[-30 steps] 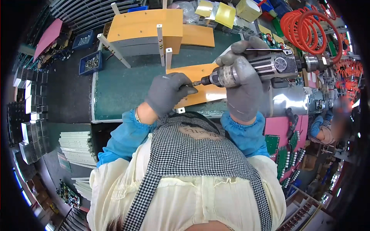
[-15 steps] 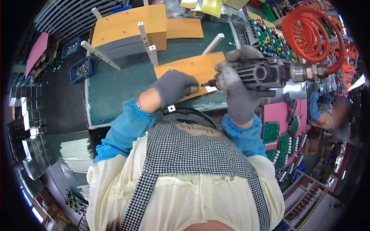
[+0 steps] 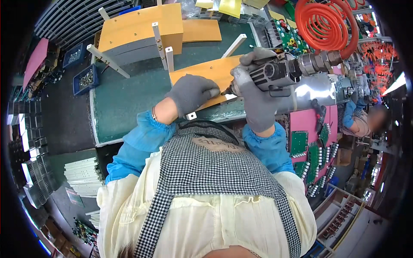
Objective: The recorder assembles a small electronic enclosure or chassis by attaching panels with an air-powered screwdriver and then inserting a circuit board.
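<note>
My right hand (image 3: 259,96), in a grey glove, grips a pneumatic screwdriver (image 3: 273,74). The tool slants down to the left, its tip at the near part of a curved orange panel (image 3: 211,71). Close beside that tip is my gloved left hand (image 3: 192,93), lying over the panel's near left part with fingers curled together. Whatever they pinch is hidden. One end of a white post (image 3: 191,116) shows just below that hand. More white posts with holes stand at the panel's far side, one of them a slanted post (image 3: 234,46).
A green work table (image 3: 118,103) lies underneath. An orange-topped box shape (image 3: 142,28) stands at far left, beside blue bins (image 3: 84,79) of small metal parts. A coiled red air hose (image 3: 322,26) hangs at far right. Green circuit boards (image 3: 300,142) lie at right; another person (image 3: 359,120) sits beyond.
The screwdriver's hose end has swung up and away, so the tool tilts more steeply across the panel. My left hand stays at the same spot on the panel.
</note>
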{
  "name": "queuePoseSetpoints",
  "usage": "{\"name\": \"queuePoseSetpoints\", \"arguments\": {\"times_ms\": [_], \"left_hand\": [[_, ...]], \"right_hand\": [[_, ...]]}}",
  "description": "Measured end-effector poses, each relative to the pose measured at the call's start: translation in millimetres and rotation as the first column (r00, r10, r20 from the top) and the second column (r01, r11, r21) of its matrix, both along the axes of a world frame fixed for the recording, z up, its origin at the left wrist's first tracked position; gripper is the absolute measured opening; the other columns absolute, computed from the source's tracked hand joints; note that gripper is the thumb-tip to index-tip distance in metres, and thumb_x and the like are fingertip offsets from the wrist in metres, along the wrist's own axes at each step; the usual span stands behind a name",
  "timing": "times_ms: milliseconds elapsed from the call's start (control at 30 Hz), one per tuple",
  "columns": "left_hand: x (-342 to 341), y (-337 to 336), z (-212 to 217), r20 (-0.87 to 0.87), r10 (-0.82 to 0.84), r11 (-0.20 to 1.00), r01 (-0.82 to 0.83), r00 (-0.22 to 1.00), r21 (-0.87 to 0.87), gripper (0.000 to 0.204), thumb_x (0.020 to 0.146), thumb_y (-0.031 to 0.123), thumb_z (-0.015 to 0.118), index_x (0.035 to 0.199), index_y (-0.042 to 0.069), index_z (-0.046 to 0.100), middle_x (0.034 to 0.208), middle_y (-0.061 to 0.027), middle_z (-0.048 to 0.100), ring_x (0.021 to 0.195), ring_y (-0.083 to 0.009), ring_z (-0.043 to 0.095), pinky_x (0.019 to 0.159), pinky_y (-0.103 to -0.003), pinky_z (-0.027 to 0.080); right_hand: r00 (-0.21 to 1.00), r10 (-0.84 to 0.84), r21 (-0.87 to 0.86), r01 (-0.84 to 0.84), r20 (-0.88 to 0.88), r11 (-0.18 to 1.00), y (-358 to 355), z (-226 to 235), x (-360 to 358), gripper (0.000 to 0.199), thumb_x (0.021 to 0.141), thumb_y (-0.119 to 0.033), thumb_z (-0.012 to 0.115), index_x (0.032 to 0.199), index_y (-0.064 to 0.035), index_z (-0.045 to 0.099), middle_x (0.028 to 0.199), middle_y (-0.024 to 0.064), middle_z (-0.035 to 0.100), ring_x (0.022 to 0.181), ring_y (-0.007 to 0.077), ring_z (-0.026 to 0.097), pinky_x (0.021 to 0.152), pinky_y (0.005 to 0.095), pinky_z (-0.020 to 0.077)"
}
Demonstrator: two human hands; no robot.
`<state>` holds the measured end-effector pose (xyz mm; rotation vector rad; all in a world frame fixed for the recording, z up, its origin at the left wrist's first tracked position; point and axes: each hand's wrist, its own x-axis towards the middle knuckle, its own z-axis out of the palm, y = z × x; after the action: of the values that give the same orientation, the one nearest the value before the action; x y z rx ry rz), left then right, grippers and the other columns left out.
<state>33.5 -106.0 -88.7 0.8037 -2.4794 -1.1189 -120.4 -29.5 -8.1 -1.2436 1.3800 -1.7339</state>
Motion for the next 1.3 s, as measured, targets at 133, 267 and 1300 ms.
{"name": "queuePoseSetpoints", "arguments": {"times_ms": [133,267,1300], "left_hand": [[1,2,-2,-0.016,0.012,1.000,-0.012,1.000,-0.029,0.020,0.091,0.023,0.065,0.101,0.008,0.075,0.093,-0.0134,0.073,0.085,-0.0318,0.069,0.076,-0.038,0.053],[2,1,-4,-0.026,0.015,1.000,-0.015,1.000,0.014,0.021,0.091,0.023,0.065,0.102,0.008,0.074,0.094,-0.0132,0.073,0.085,-0.0319,0.068,0.076,-0.038,0.053],[82,32,-106,0.117,0.324,0.933,-0.338,0.939,0.122,0.067,0.074,0.023,0.079,0.133,0.004,0.053,0.118,-0.0187,0.068,0.103,-0.0362,0.068,0.087,-0.039,0.055]], "right_hand": [[0.999,0.019,-0.012,-0.020,-0.041,1.000,0,-2,1,0.045,0.082,0.016,0.061,0.122,-0.0026,0.053,0.105,0.0086,0.062,0.075,0.0091,0.062,0.057,0.0219,0.0510],[1.000,-0.013,0.035,0.012,0.025,0.999,1,1,7,0.045,0.081,0.015,0.062,0.122,-0.0031,0.053,0.103,0.0090,0.062,0.071,0.0095,0.061,0.054,0.0220,0.0501],[0.503,0.393,0.611,0.405,-0.770,0.680,-44,-172,-193,0.058,0.087,-0.040,0.070,0.130,-0.0047,0.054,0.123,0.0175,0.061,0.106,0.0342,0.066,0.089,0.0455,0.0526]]}}
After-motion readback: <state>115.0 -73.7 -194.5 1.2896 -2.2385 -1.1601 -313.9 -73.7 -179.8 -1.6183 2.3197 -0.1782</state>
